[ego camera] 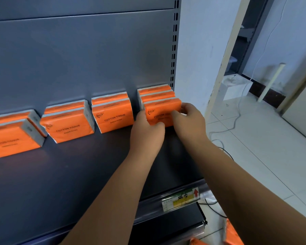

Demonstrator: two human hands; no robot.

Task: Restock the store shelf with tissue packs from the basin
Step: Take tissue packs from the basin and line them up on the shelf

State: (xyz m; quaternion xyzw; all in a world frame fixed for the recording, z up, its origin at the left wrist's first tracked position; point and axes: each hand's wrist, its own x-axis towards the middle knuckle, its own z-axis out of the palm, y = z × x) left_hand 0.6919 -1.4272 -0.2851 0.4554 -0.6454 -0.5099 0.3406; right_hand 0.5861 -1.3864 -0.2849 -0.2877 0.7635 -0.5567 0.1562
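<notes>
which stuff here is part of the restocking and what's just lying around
Job: tissue pack gripped by left hand and right hand; stocked packs; shelf.
Lying about: white box, cable, white pole, all on the floor.

The left hand [146,133] and right hand [191,122] are bare. The left forearm [113,188] and right forearm [245,183] are bare too, smooth right to the picture's edge.
</notes>
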